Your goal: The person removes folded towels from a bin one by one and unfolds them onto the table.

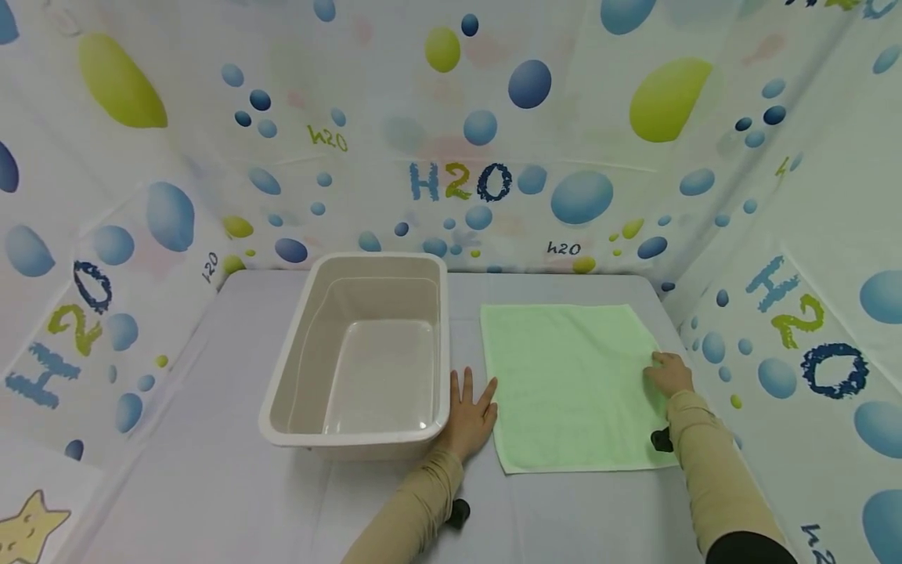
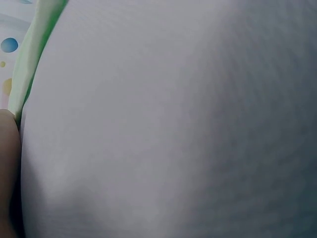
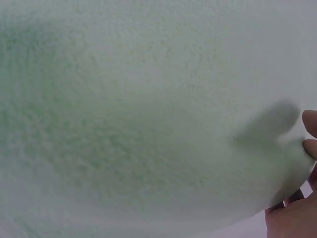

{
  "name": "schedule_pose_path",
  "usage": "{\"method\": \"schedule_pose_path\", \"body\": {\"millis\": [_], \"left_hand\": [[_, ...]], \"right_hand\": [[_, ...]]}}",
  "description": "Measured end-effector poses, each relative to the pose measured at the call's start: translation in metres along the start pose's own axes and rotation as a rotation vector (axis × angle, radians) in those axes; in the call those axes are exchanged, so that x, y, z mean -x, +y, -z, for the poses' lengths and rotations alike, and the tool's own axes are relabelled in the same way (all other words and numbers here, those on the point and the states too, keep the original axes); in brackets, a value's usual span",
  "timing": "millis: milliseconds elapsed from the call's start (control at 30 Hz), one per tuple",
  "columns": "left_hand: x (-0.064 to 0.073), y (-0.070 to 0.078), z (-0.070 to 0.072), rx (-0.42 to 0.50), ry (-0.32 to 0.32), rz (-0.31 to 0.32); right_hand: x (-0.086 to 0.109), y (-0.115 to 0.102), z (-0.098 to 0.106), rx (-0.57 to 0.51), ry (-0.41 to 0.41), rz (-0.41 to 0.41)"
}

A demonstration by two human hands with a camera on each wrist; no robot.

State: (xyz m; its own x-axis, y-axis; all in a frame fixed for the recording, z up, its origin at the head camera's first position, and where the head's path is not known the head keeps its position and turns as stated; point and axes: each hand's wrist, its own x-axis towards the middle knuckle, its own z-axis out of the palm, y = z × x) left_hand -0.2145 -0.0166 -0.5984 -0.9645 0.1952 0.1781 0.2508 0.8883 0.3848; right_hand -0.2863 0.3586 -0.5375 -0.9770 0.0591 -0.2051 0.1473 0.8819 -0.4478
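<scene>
A light green towel (image 1: 571, 392) lies spread out on the white-covered table, to the right of a beige plastic basin (image 1: 285, 392). My left hand (image 1: 470, 419) rests between the two with its fingers spread. Its thumb side is at the towel's left edge and its other side is by the basin's right wall. At the towel's right edge, my right hand (image 1: 672, 374) touches the cloth with loosely bent fingers. In the right wrist view, fingers (image 3: 310, 124) appear at the towel's border; the left wrist view shows mostly blurred white cloth.
The white-covered table (image 1: 211, 470) extends left of the basin and in front of both things. Printed curtains with blue and green drops (image 1: 581, 197) stand behind and on both sides. A dark wrist-worn piece (image 1: 458, 514) hangs below the left sleeve.
</scene>
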Motion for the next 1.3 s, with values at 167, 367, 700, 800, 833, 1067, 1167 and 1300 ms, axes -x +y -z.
{"method": "schedule_pose_path", "body": {"millis": [167,367,700,800,833,1067,1167,1300], "left_hand": [[0.001,0.001,0.002,-0.012,-0.028,0.016],[-0.001,0.001,0.001,-0.046,-0.056,0.022],[-0.002,0.002,-0.001,-0.029,-0.07,0.023],[-0.003,0.002,-0.001,-0.029,-0.064,0.018],[-0.003,0.002,-0.001,-0.033,-0.06,0.015],[-0.003,-0.001,-0.001,-0.056,-0.078,-0.001],[-0.003,-0.001,0.0,-0.038,-0.099,0.005],[-0.004,0.0,0.0,0.043,-0.125,0.029]], "right_hand": [[0.001,-0.001,-0.001,0.005,-0.031,-0.047],[0.003,-0.005,-0.002,0.022,-0.062,-0.112],[0.024,0.008,-0.004,-0.126,0.01,-0.173],[0.031,0.021,-0.004,-0.145,0.032,-0.187],[0.033,0.025,-0.003,-0.137,0.037,-0.18],[0.047,0.039,0.0,-0.154,0.019,-0.164],[0.051,0.043,-0.001,-0.164,0.023,-0.165],[0.057,0.047,-0.003,-0.184,0.033,-0.169]]}}
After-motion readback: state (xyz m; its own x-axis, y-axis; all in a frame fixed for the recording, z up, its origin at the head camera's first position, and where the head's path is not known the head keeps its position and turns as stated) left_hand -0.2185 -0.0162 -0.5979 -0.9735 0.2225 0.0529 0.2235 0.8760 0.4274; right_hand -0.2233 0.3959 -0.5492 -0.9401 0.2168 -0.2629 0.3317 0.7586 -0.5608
